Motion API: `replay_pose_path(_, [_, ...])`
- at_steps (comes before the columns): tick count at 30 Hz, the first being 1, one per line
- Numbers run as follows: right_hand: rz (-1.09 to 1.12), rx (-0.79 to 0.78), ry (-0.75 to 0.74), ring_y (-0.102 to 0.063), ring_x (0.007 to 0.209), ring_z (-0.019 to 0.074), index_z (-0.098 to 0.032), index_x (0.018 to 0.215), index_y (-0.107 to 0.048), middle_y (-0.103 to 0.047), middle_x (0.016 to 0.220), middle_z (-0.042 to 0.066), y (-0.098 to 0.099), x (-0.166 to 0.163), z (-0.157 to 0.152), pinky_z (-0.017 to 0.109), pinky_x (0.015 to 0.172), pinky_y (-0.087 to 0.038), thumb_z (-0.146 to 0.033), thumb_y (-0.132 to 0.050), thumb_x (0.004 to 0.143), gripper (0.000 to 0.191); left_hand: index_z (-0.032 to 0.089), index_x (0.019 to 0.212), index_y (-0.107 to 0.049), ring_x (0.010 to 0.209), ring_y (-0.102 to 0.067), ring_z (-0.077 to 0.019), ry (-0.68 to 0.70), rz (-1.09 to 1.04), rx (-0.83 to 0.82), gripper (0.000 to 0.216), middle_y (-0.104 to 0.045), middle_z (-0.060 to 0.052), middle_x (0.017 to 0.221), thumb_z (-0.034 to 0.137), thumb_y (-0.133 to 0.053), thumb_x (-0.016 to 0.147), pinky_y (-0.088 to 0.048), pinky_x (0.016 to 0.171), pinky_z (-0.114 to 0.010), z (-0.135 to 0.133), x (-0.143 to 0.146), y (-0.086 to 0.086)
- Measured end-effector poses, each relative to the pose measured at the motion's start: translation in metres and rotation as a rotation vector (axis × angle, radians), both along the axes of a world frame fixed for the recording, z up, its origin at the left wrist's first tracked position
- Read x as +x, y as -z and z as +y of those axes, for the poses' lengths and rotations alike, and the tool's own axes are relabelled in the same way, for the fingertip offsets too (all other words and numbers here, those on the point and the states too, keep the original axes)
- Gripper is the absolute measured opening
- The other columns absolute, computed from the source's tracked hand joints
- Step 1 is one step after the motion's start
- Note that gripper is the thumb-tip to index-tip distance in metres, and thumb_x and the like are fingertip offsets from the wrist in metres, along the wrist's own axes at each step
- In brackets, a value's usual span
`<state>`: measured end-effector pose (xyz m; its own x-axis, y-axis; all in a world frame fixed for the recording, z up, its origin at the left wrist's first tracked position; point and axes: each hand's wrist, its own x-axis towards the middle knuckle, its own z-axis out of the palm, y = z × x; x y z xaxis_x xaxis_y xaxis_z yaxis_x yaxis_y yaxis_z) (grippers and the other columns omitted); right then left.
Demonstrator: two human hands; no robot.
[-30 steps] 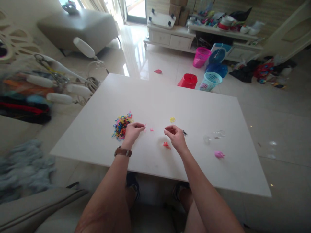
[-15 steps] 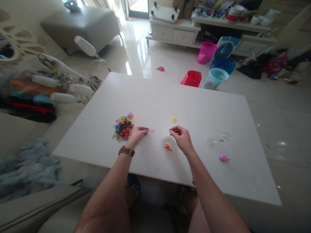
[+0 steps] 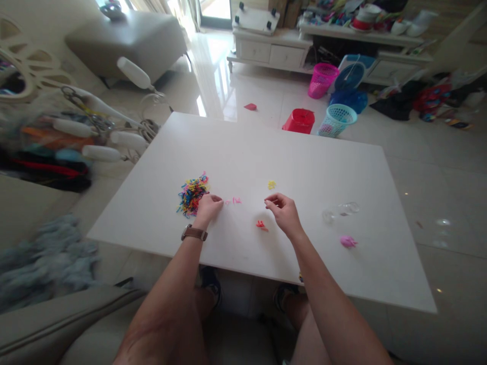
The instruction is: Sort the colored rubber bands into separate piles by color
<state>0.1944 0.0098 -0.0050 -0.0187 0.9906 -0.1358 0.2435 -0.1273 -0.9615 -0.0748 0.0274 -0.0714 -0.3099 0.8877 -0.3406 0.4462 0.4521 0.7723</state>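
Vs 0.5 s ago: left hand [image 3: 207, 207] has pulled back from the small pink bits [image 3: 233, 201] and now sits at the right edge of the mixed-colour pile of small bands [image 3: 191, 194], centre-left of frame, fingertips curled down, touching or just short of the pile. Can't tell if anything is pinched. A 2nd pink bit now lies beside the 1st, both clear of the hand, so looks like one pink band was just dropped off in its own colour spot; sorting by colour, pile barely dented.

Right hand [image 3: 283, 213], mid-frame, is almost unmoved: thumb and forefinger pinched together, raised just off the table [image 3: 304, 152]. Whatever is in the pinch is too small to see, so can't say it holds a band.

Around it: red bits [image 3: 261, 224] just left of the right hand, yellow bits [image 3: 271, 185] just above it, clear plastic item [image 3: 340, 210] and a pink lump [image 3: 348, 241] to the right, well apart. The dark bit seen by the right hand 1 s ago isn't visible now, likely hidden behind the hand.

Camera tilted slightly; table layout otherwise the same.

Text/brands: none readable. Brown-strap watch [image 3: 194, 233] on left wrist, face not in view. Baskets [image 3: 337, 120] upper right, no labels legible.
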Motion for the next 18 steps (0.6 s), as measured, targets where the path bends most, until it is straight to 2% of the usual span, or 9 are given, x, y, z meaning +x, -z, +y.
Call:
replay_pose_path(3, [-0.006, -0.001, -0.002, -0.065, 0.073, 0.0181, -0.021, 0.081, -0.07, -0.07, 0.08, 0.002, 0.001, 0.002, 0.002, 0.031, 0.069, -0.05, -0.039, -0.068, 0.08, 0.018, 0.013, 0.077, -0.079, 0.079, -0.069, -0.0247, 0.046, 0.041, -0.018, 0.019, -0.076, -0.012, 0.078, 0.017, -0.066, 0.064, -0.048, 0.071, -0.03, -0.002, 0.011, 0.002])
replay_pose_path(7, [-0.014, -0.004, -0.005, -0.065, 0.072, 0.018, -0.021, 0.08, -0.07, -0.07, 0.08, 0.002, 0.002, 0.003, 0.003, 0.032, 0.069, -0.05, -0.038, -0.068, 0.08, 0.017, 0.013, 0.083, -0.079, 0.073, -0.067, -0.0212, 0.051, -0.126, -0.062, 0.022, -0.076, -0.011, 0.081, 0.017, -0.068, 0.066, -0.046, 0.066, -0.028, 0.0, 0.026, 0.005])
replay_pose_path(10, [-0.015, 0.0, -0.001, -0.064, 0.072, 0.0181, -0.022, 0.08, -0.07, -0.07, 0.079, 0.002, 0.002, 0.003, 0.004, 0.032, 0.069, -0.05, -0.038, -0.068, 0.08, 0.017, 0.012, 0.084, -0.076, 0.062, -0.06, -0.0156, -0.018, -0.25, -0.047, 0.019, -0.072, -0.008, 0.073, 0.018, -0.069, 0.067, -0.044, 0.061, -0.027, 0.003, 0.03, 0.001])
replay_pose_path(12, [-0.019, 0.0, -0.001, -0.064, 0.073, 0.0182, -0.022, 0.08, -0.07, -0.07, 0.08, 0.002, 0.002, 0.003, 0.004, 0.031, 0.068, -0.05, -0.038, -0.067, 0.081, 0.017, 0.011, 0.086, -0.073, 0.057, -0.056, -0.0125, -0.095, -0.437, -0.028, 0.018, -0.07, -0.006, 0.07, 0.02, -0.068, 0.071, -0.045, 0.06, -0.025, 0.005, 0.031, -0.007])
replay_pose_path(14, [-0.031, 0.0, -0.003, -0.064, 0.073, 0.0183, -0.021, 0.08, -0.07, -0.071, 0.08, 0.002, 0.001, 0.004, 0.003, 0.031, 0.068, -0.05, -0.038, -0.067, 0.081, 0.017, 0.011, 0.092, -0.071, 0.06, -0.059, -0.0121, -0.131, -0.718, -0.052, 0.021, -0.071, -0.008, 0.075, 0.025, -0.065, 0.078, -0.049, 0.063, -0.025, 0.005, 0.033, -0.018])
replay_pose_path(16, [-0.055, 0.001, -0.012, -0.064, 0.072, 0.0181, -0.021, 0.081, -0.071, -0.071, 0.08, 0.002, 0.001, 0.003, 0.001, 0.031, 0.067, -0.05, -0.037, -0.066, 0.082, 0.016, 0.01, 0.099, -0.071, 0.073, -0.068, -0.0154, -0.105, -0.987, -0.122, 0.026, -0.075, -0.014, 0.089, 0.029, -0.062, 0.085, -0.054, 0.073, -0.027, 0.003, 0.039, -0.028])
replay_pose_path(18, [-0.086, 0.023, -0.042, -0.065, 0.074, 0.0181, -0.021, 0.082, -0.072, -0.072, 0.082, 0.003, 0.0, 0.001, -0.001, 0.031, 0.069, -0.051, -0.035, -0.066, 0.083, 0.015, 0.009, 0.105, -0.071, 0.091, -0.073, -0.0205, -0.036, -1.149, -0.191, 0.031, -0.076, -0.018, 0.102, 0.033, -0.06, 0.089, -0.056, 0.085, -0.03, -0.001, 0.048, -0.036])
